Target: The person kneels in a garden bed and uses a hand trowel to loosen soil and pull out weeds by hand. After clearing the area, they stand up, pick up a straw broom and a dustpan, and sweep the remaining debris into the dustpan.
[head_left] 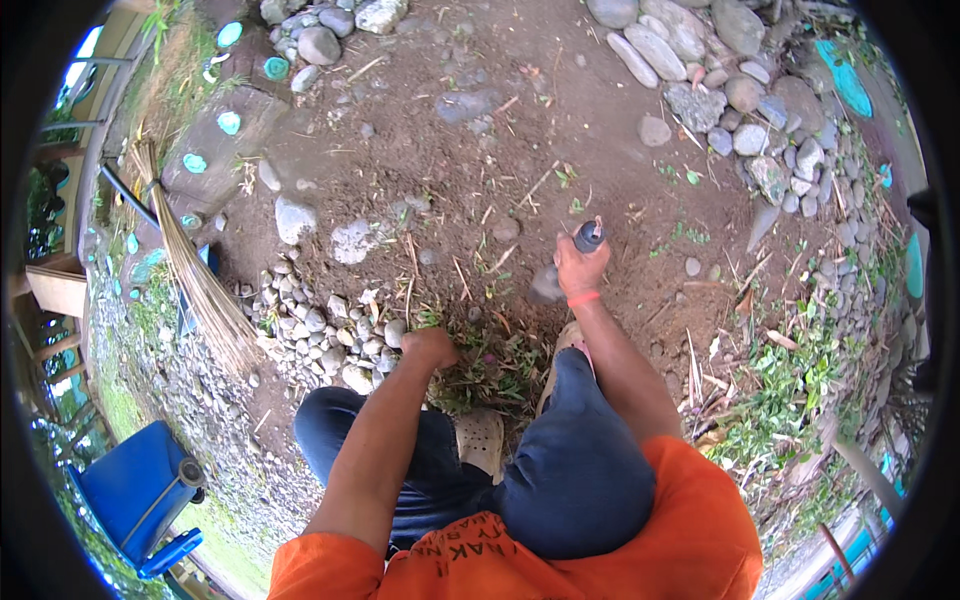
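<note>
My right hand [580, 270] is closed around the dark handle of a short digging tool [590, 237], held low over bare soil. A blurred grey part [546, 285], apparently its blade, shows on the left of the hand; its exact shape is unclear. My left hand [429, 349] is curled shut beside a heap of pulled weeds and dry leaves [490, 370]. Its fingertips are hidden, so what they hold cannot be made out. The weeds lie between my two shoes [480, 441], in front of my bent knees.
White and grey pebbles [320, 335] lie left of my left hand. A stick broom [190, 265] leans farther left, above a blue wheeled bin [135, 490]. Larger stones [740, 110] are piled at the far right, with green cuttings [780, 385] nearer on that side.
</note>
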`<move>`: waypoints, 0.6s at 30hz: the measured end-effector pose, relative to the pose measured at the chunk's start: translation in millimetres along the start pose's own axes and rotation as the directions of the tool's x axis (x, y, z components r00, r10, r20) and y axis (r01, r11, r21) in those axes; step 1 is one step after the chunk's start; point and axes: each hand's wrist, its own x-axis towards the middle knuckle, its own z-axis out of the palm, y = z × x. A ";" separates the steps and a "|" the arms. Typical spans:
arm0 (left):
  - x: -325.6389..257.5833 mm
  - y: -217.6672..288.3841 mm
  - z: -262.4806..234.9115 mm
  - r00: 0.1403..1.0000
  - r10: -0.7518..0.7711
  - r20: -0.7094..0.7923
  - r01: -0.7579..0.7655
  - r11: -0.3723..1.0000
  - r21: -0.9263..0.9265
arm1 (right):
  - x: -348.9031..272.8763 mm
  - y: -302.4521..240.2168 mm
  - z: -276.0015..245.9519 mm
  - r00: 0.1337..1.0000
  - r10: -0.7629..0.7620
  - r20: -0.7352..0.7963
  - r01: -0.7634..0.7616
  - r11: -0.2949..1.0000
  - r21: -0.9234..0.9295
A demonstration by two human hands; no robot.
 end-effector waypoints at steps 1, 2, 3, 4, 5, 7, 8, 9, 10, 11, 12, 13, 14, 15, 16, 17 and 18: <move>-1.2 0.7 -10.6 1.000 -0.009 0.021 0.009 0.999 0.033 | -3.5 -3.3 1.1 0.993 -0.018 0.113 0.021 0.999 -0.030; -4.1 1.6 -15.8 0.999 -0.027 0.046 0.023 0.997 0.070 | -8.4 -10.5 0.4 0.984 -0.042 0.175 0.051 0.998 -0.048; -5.8 3.2 -20.6 0.999 -0.036 0.008 0.036 0.998 0.056 | -12.2 -20.4 0.4 0.970 -0.069 0.234 0.087 0.994 -0.068; -5.8 5.7 -26.5 0.998 -0.052 -0.036 0.054 0.997 0.049 | -15.6 -31.2 3.4 0.935 -0.157 0.319 0.207 0.970 -0.129; -5.3 8.6 -31.6 0.995 -0.064 -0.080 0.068 0.997 0.043 | -19.2 -43.3 6.4 0.883 -0.237 0.406 0.330 0.927 -0.178; -5.1 14.3 -41.2 0.982 -0.018 -0.189 0.014 1.000 -0.024 | -17.0 -67.3 15.0 0.817 -0.247 0.521 0.408 0.886 -0.219; -7.5 16.4 -44.2 0.975 0.003 -0.224 -0.014 0.999 -0.050 | -15.1 -79.3 17.8 0.816 -0.184 0.549 0.359 0.905 -0.230; -11.7 18.8 -46.1 0.967 0.004 -0.255 -0.026 0.996 -0.082 | -13.3 -90.6 19.6 0.821 -0.090 0.564 0.285 0.921 -0.266; -17.2 22.1 -48.7 0.962 0.009 -0.272 -0.041 0.993 -0.112 | -7.2 -102.0 20.8 0.830 -0.024 0.557 0.272 0.889 -0.367; -24.5 25.0 -51.8 0.957 0.015 -0.289 -0.058 0.988 -0.141 | -2.7 -112.8 21.8 0.816 -0.019 0.578 0.283 0.885 -0.370; -35.2 27.3 -52.7 0.951 0.042 -0.305 -0.085 0.988 -0.130 | 2.3 -124.1 21.9 0.822 0.004 0.570 0.280 0.869 -0.409; -48.8 29.3 -52.2 0.944 0.065 -0.323 -0.109 0.987 -0.120 | 6.4 -135.0 23.0 0.818 -0.003 0.576 0.299 0.856 -0.421; -63.4 29.7 -53.2 0.936 0.083 -0.343 -0.129 0.985 -0.111 | 9.7 -147.7 22.1 0.790 0.060 0.610 0.329 0.798 -0.505; -77.6 29.7 -54.6 0.931 0.095 -0.351 -0.156 0.977 -0.147 | 11.5 -160.1 23.0 0.771 0.095 0.629 0.356 0.754 -0.551; -92.3 30.4 -55.3 0.928 0.107 -0.358 -0.182 0.966 -0.182 | 11.5 -173.2 24.3 0.745 0.104 0.659 0.402 0.719 -0.567; -107.2 31.1 -55.9 0.920 0.120 -0.374 -0.211 0.954 -0.212 | 10.6 -186.4 27.0 0.715 0.099 0.693 0.454 0.688 -0.567; -122.6 29.9 -55.6 0.908 0.128 -0.399 -0.260 0.918 -0.298 | 7.2 -200.0 29.5 0.697 0.143 0.703 0.458 0.665 -0.589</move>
